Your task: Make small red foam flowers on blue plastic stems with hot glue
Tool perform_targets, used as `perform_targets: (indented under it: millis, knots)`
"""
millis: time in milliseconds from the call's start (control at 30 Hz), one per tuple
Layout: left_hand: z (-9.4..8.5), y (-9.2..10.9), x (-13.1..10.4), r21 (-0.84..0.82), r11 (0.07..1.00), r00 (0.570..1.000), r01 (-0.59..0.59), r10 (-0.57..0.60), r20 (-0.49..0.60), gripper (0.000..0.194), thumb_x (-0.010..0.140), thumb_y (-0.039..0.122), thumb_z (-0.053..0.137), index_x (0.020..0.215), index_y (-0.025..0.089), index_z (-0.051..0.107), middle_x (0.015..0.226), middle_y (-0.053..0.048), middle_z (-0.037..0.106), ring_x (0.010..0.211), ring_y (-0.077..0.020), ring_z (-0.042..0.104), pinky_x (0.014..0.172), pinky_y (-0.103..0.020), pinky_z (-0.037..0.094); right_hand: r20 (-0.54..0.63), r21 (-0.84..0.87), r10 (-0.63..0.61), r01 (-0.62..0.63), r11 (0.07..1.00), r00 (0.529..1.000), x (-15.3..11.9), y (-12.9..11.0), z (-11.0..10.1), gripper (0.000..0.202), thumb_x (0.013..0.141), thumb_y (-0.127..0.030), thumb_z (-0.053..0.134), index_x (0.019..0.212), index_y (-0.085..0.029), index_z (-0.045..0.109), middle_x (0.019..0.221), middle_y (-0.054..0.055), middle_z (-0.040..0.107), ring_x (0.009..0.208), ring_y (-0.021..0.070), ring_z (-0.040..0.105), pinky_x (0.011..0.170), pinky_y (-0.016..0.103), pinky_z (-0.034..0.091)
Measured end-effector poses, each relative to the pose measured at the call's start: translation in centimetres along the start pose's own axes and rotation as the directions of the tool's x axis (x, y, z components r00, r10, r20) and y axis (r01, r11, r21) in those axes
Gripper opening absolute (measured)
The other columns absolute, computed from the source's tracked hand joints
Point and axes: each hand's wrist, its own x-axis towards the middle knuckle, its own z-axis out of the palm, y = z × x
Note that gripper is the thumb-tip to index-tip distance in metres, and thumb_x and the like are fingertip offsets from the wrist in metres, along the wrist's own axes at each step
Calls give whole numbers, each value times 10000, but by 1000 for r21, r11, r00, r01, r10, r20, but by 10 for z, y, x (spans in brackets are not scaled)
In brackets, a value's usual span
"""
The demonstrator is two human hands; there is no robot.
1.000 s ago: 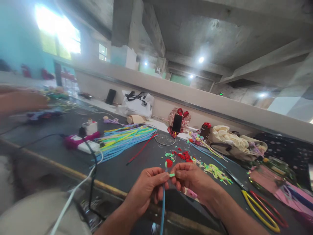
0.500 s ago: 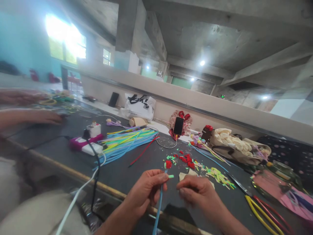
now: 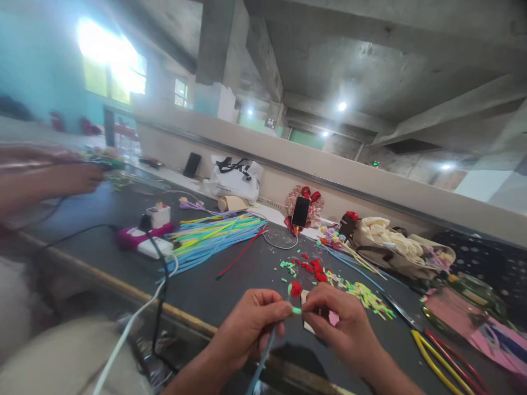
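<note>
My left hand [image 3: 257,323] pinches a blue pipe cleaner [image 3: 263,356], which runs down past the table edge. A small red flower head [image 3: 295,289] tops this stem, with a pale green bit beside it. From under the left thumb a short green pipe cleaner piece [image 3: 296,311] sticks out to the right. My right hand [image 3: 340,315] is closed in a pinch, its fingertips meeting the free end of that green piece. Under the right hand lies a beige pad [image 3: 305,323], partly hidden, with something pink on it.
Loose red pieces [image 3: 315,269] and yellow-green cuttings [image 3: 373,302] lie beyond my hands. Scissors [image 3: 436,356] rest at right, near a glass jar [image 3: 473,299]. A pipe cleaner bundle [image 3: 218,236] and a power strip [image 3: 144,241] are at left. Another person's hands [image 3: 61,178] work far left.
My right hand has moved up and left to the green piece. My left hand and the flower stem have shifted slightly right and down. The other person's hands have moved.
</note>
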Motion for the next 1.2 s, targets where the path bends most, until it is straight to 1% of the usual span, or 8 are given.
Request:
perform_targets:
  millis: [133,267,367,467,567,700,900,1200]
  knots:
    - [-2,6,-3,386,909,981,-158,188,-41,242,674,330,566,564,119,612,415,59,442,399,-59,350,399,-181,250,-8,4,73,-73,997,997,0,-5,-19,92,704,-105,590,637,-168,592,609,-3,589,570,107,528,538,206,388]
    - [0,10,-9,711,676,963,-196,268,11,278,725,342,494,592,157,652,464,57,407,480,-90,391,458,-198,265,50,-30,67,-66,997,996,4,-7,-33,108,719,-93,562,647,-165,599,639,11,607,603,119,541,583,228,400]
    - [1,10,-12,826,522,955,-213,289,64,295,757,336,447,635,199,677,498,47,483,523,-103,442,485,-196,275,121,-48,27,-21,999,992,8,-6,-35,113,746,-96,540,675,-159,602,651,16,605,605,113,536,583,223,396]
    - [2,8,-15,863,444,948,-242,296,113,302,774,333,422,693,223,691,600,20,625,593,-126,521,528,-198,304,149,-67,28,-18,998,988,9,-4,-31,108,754,-121,548,673,-163,604,638,7,600,592,106,530,571,217,390]
    - [3,6,-16,876,406,940,-261,312,135,279,770,318,434,718,231,693,676,-3,685,640,-147,570,554,-204,319,157,-93,54,-39,995,986,6,-3,-25,97,732,-121,568,654,-168,602,620,-6,597,567,100,523,557,214,383]
    - [5,7,-18,887,374,933,-272,327,148,272,769,279,431,705,229,691,683,-10,695,641,-151,589,545,-203,315,181,-102,60,-42,994,982,3,-1,-22,126,721,-85,539,666,-174,608,634,-4,611,564,101,530,523,204,376]
    - [8,8,-19,904,326,933,-276,316,171,283,763,225,421,679,227,692,639,-7,690,597,-142,589,526,-203,302,227,-127,35,-6,992,973,3,0,-22,126,721,-66,551,675,-162,617,655,-1,616,604,102,546,578,205,388]
    - [10,6,-19,905,328,933,-271,319,164,287,759,229,421,690,237,699,636,-8,696,600,-148,594,532,-207,310,263,-187,1,50,981,965,3,5,-18,120,726,-75,568,684,-168,631,662,0,620,625,105,556,576,205,383]
